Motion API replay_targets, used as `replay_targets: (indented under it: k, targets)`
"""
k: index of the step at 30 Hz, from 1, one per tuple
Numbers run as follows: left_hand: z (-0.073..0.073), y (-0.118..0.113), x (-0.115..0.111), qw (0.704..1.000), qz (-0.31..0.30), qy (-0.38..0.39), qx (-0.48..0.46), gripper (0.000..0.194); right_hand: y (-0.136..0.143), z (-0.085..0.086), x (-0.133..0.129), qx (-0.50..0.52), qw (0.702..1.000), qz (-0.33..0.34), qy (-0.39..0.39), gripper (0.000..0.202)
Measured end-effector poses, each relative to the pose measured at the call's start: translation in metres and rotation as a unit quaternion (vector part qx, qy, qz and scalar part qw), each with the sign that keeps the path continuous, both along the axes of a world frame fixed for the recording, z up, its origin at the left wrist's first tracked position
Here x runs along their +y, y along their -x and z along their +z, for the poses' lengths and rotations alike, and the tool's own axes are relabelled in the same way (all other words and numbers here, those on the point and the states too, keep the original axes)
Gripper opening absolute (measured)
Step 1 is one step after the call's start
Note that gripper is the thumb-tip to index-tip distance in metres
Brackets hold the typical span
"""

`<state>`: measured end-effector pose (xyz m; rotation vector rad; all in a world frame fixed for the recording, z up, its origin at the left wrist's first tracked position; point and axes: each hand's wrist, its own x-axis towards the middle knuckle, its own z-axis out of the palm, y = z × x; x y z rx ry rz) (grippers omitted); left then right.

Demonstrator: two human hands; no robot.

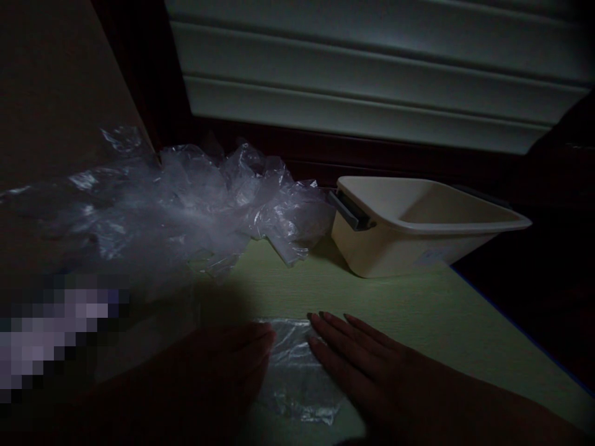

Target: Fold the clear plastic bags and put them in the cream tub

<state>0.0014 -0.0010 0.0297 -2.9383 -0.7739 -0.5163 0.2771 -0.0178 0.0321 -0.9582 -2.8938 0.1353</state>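
Note:
A clear plastic bag (300,375), folded into a small flat rectangle, lies on the pale green tabletop (274,285). My right hand (367,362) rests palm down along its right side, fingers stretched out and the tips on the plastic. On the left side, my left hand (237,362) lies over the bag's edge with straight fingers, dim in the shadow. Neither hand grasps anything. Beyond them a large crumpled heap of clear plastic bags (209,204) spreads across the far left of the table.
A cream plastic bin (390,251) with dark grey handles stands at the table's back right. The table's blue-trimmed edge (520,331) runs down the right side. Behind is a panel of pale horizontal slats (353,80) in a dark frame. A pixelated patch covers the lower left.

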Motion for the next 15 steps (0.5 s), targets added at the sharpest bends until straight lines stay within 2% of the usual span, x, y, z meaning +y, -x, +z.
replay_targets:
  k: [1,3,6,7,10,15]
  targets:
    - [0.003,0.0,0.003,0.999,-0.025,-0.032,0.023,0.044,-0.002,0.006,0.0,0.008,1.0,-0.008,0.008,0.07]
    - [0.009,-0.001,0.008,0.993,-0.057,-0.082,0.062,0.047,-0.003,0.024,-0.001,0.007,0.998,-0.032,0.061,0.069]
    - [0.016,-0.005,0.013,0.994,-0.06,-0.076,0.058,0.043,0.004,0.046,0.003,0.049,0.982,-0.146,0.111,0.044]
    - [0.018,-0.008,0.013,0.995,-0.059,-0.07,0.045,0.04,0.007,0.049,0.005,0.058,0.975,-0.179,0.116,0.043]
    - [0.018,-0.013,0.016,0.998,-0.029,-0.05,-0.001,0.032,0.011,0.043,0.014,0.067,0.962,-0.231,0.13,0.045]
    - [0.004,-0.014,0.024,0.996,0.04,-0.016,-0.082,0.022,0.009,0.022,0.024,0.074,0.954,-0.251,0.145,0.039]
